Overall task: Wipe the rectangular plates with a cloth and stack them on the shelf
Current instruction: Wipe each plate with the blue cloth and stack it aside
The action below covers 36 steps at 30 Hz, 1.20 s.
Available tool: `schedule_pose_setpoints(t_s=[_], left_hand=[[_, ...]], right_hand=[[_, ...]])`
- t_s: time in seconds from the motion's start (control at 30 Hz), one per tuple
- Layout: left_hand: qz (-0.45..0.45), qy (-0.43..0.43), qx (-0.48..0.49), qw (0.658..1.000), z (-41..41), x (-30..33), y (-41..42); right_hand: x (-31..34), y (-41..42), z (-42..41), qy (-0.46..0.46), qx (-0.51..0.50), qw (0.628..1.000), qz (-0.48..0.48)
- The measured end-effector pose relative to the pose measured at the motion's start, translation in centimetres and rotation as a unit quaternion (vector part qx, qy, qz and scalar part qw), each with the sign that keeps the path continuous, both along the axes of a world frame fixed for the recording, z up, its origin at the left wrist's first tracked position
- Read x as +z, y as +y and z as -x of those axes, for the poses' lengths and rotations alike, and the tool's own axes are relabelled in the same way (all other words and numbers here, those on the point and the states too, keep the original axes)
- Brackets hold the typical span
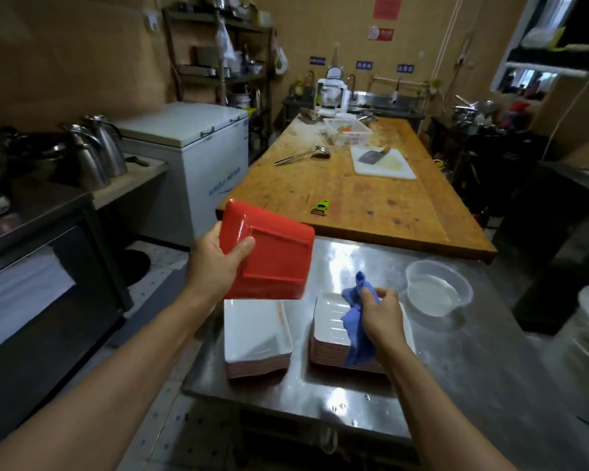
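Wood makes up the long bench that runs away up the middle, the biggest thing in view, and a steel bench butts against its near end. Left of the wood bench stands a white freezer, and nearer on the left a dark oven with steel jugs behind it. On the steel bench lie two stacks of rectangular plates, white above and red at the edges: the left stack and the right stack, side by side and near the front edge but apart from each other. A clear tub with what may be water, the view being soft there, sits just right of the right stack. Above the left stack the left hand grips a red plate by its left edge, thumb across the underside, which is tilted toward the camera; the plate is in the air, clear of both stacks. The right hand hangs over the right stack with its fingers curled round a bunched blue cloth, apart from the red plate. Farther off on the wood bench lie a white board with a cleaver on it, a basket, a ladle and a small green peeler.
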State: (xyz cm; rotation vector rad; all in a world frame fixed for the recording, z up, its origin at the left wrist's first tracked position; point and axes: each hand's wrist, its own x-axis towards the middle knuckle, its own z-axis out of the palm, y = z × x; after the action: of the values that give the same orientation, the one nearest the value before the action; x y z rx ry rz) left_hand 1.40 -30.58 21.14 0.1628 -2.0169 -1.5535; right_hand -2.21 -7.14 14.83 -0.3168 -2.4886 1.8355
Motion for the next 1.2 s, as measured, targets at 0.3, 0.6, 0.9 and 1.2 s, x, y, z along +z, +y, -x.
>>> schedule_pose_setpoints(t_s=[0.3, 0.6, 0.9, 1.2], left_hand=[[0.585, 0.092, 0.045, 0.804, -1.8, -6.2, -1.8], [0.665, 0.046, 0.025, 0.745, -1.7, -12.6, -0.4], [0.667, -0.033, -0.048, 0.742, -2.7, -15.0, 0.9], [0.653, -0.162, -0.076, 0.736, -2.2, -17.2, 1.5]], right_hand=[[-0.8, -2.6, 1.0, -0.011, 0.045, 0.999, 0.008], [-2.9, -3.6, 0.9, -0.035, 0.053, 0.998, 0.003], [-4.8, -2.8, 1.0, -0.056, 0.033, 0.998, 0.014], [-5.2, -2.2, 1.2, -0.062, 0.024, 0.998, 0.022]])
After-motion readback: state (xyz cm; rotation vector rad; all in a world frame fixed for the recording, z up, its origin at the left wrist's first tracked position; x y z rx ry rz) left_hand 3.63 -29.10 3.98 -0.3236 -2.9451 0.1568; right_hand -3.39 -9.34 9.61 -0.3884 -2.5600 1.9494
